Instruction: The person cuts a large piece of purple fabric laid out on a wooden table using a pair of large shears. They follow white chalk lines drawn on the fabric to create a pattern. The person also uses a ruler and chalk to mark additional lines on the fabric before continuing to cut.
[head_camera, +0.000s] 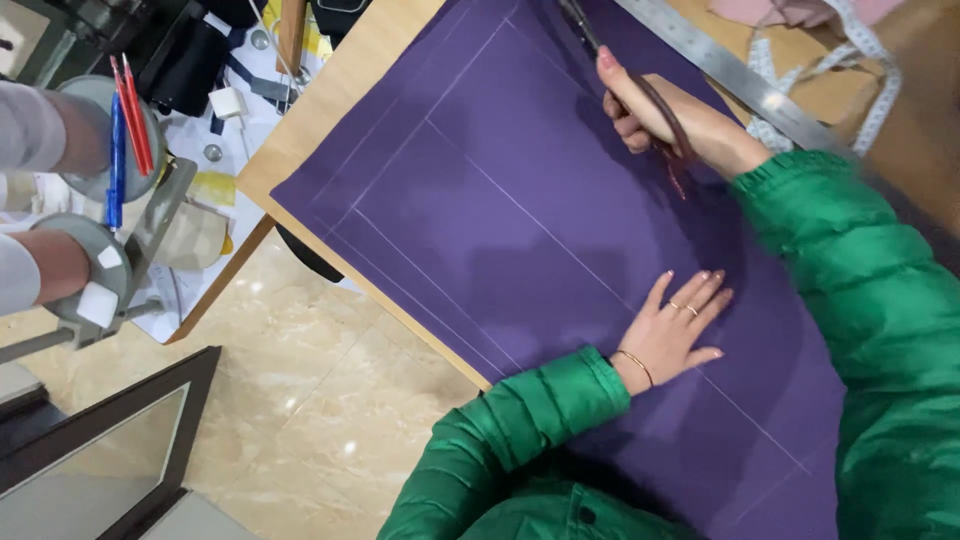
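Now the purple cloth is spread flat over the tabletop, chalk lines marked across it. The left hand is laid open and flat on the cloth, fingers spread. Scissors are gripped in the closed right hand, near a steel ruler.

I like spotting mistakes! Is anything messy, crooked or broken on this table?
Nothing looks broken or spilled. The purple fabric lies flat, with the left hand pressing it and the right hand holding scissors. Only the white measuring tape lies loosely looped beside the metal ruler.
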